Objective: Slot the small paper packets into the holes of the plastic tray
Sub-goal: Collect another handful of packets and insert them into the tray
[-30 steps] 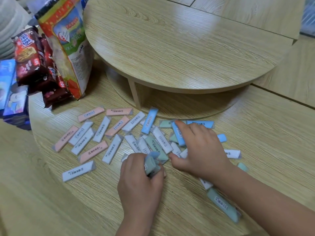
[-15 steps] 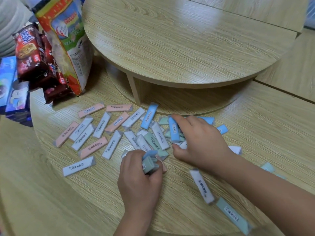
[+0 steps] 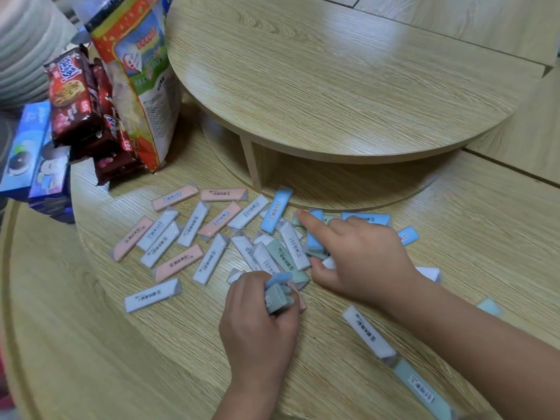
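Several small paper packets [image 3: 209, 258] in white, pink, blue and green lie scattered on the round wooden table [image 3: 91, 344]. My left hand [image 3: 257, 322] grips a small bundle of packets [image 3: 277, 294], green and blue ends sticking out of the fist. My right hand [image 3: 357, 256] lies over the pile to the right, index finger stretched along a blue packet [image 3: 313, 237] and thumb at its near end, pinching it. A white packet [image 3: 366, 330] and a green packet [image 3: 421, 391] lie near my right forearm. No plastic tray is in view.
A raised round wooden shelf [image 3: 333, 80] stands at the back, its edge overhanging the far packets. Snack bags [image 3: 136, 74] and biscuit boxes [image 3: 33, 159] crowd the far left. A table seam runs at the far right.
My right hand has slid slightly over the pile with its index finger on the blue packet. The white packet by my forearm came into view. My left hand keeps its bundle.
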A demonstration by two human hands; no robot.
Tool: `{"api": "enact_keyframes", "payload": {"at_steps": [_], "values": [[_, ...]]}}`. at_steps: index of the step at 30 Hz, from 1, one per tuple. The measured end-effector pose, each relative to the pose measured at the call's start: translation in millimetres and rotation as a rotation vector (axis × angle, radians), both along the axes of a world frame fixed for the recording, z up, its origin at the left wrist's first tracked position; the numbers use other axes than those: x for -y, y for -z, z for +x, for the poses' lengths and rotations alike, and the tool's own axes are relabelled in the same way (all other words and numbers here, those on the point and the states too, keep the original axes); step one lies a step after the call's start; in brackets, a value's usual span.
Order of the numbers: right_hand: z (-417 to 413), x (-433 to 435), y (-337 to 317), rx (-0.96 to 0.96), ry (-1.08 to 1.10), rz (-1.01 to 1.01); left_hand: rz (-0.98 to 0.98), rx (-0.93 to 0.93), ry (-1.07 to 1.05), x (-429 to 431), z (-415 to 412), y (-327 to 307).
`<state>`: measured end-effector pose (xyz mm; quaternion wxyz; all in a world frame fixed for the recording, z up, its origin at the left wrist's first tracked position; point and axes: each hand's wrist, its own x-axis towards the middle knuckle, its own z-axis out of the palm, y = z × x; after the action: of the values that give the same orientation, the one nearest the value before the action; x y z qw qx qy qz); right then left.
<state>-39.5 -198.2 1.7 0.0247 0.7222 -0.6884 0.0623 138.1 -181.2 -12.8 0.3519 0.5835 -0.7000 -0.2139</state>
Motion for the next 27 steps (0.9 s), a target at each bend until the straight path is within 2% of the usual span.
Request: {"api": "enact_keyframes", "payload": {"at_steps": [7,11,14,19,22,24,27], "values": [[9.3,5.7,-0.8,0.017,0.064,0.016,-0.021,0.016,0.002,-0.9,-0.5,0.5],[3.7,3.8,-9.2,0.206,0.181,0.023,0.01,-0.054,0.005,-2.4,0.6,-8.8],[1.3,-1.4,-18.5,0.436,0.241,-0.005,0.275,-0.263,-0.046,0.9,-10.9,-31.9],[11.7,-16.5,-40.6,0.849,0.141,-0.147,0.568,-0.605,0.103,14.7,-28.7,-49.5],[20.0,-22.0,-45.0,0.914,0.09,-0.218,0.707,-0.803,0.15,14.9,-30.5,-52.1],[26.7,-23.6,-42.4,0.908,0.124,-0.246,0.691,-0.798,0.22,12.7,-30.6,-48.2],[36.0,-25.4,-36.8,0.924,0.152,-0.288,0.604,-0.691,0.264,8.1,-34.4,-45.9]]}}
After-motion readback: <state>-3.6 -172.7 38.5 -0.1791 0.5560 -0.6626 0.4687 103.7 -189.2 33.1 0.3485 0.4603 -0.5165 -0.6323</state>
